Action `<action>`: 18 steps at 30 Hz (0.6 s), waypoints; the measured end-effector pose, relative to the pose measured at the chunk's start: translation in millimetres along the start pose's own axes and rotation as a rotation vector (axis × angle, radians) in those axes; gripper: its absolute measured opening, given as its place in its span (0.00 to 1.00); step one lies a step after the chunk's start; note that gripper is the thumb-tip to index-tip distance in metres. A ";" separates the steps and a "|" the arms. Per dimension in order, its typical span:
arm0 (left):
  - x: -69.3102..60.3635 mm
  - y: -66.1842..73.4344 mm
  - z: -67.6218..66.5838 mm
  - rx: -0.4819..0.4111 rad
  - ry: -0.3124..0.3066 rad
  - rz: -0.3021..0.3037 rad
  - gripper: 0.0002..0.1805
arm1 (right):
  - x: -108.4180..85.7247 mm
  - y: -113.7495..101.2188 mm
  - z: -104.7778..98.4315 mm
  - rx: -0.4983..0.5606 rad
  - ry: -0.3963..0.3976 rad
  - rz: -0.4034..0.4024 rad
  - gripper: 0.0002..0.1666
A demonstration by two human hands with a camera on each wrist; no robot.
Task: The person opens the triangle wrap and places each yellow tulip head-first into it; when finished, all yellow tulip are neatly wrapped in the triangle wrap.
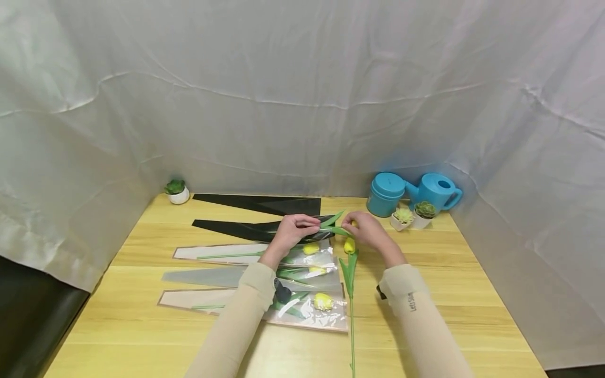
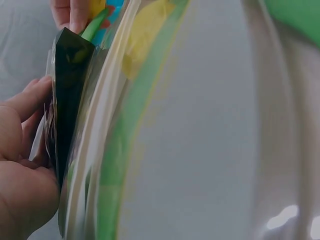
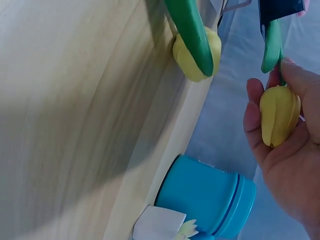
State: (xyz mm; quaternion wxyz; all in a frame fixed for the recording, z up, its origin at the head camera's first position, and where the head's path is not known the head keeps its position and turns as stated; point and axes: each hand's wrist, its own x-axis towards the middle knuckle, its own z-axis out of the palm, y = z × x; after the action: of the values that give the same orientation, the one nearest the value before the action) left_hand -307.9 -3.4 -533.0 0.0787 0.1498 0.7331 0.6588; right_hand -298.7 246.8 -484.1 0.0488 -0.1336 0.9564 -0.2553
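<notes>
My left hand [image 1: 294, 231] grips the open end of a black flower sleeve [image 1: 236, 229], its thumb and fingers on either side of the wrap in the left wrist view. My right hand [image 1: 367, 231] pinches a yellow artificial tulip [image 3: 280, 116] by the stem just under its bloom, which rests against the palm. Green leaves [image 1: 332, 219] of that tulip sit at the sleeve's mouth, and its lower stem is hidden inside the black wrap. A second tulip [image 1: 350, 245] lies loose on the table, below my right hand, its stem pointing toward the front edge.
Several wrapped tulips in clear sleeves [image 1: 307, 315] lie left of the loose one. Another black sleeve [image 1: 264, 203] is at the back. A blue canister [image 1: 385, 194], a blue watering can [image 1: 435, 191] and small succulents [image 1: 402, 218] stand back right; a potted plant [image 1: 178, 194] stands back left.
</notes>
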 end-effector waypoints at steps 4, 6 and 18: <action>-0.9 0.1 0.5 -0.001 0.008 0.013 0.11 | 0.8 -2.9 1.6 0.012 -0.013 0.001 0.11; -1.4 0.0 0.8 0.002 0.016 0.019 0.11 | 1.2 -4.0 2.2 0.018 -0.019 0.002 0.11; -4.1 1.9 2.9 0.043 0.014 0.011 0.12 | 3.6 -10.9 7.8 0.044 -0.029 0.018 0.10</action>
State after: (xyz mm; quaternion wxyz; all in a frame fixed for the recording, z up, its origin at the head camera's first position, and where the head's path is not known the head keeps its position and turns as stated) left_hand -302.9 -1.8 -531.8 0.0667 0.1510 0.7468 0.6442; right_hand -298.3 233.0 -485.4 0.0677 -0.1275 0.9509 -0.2739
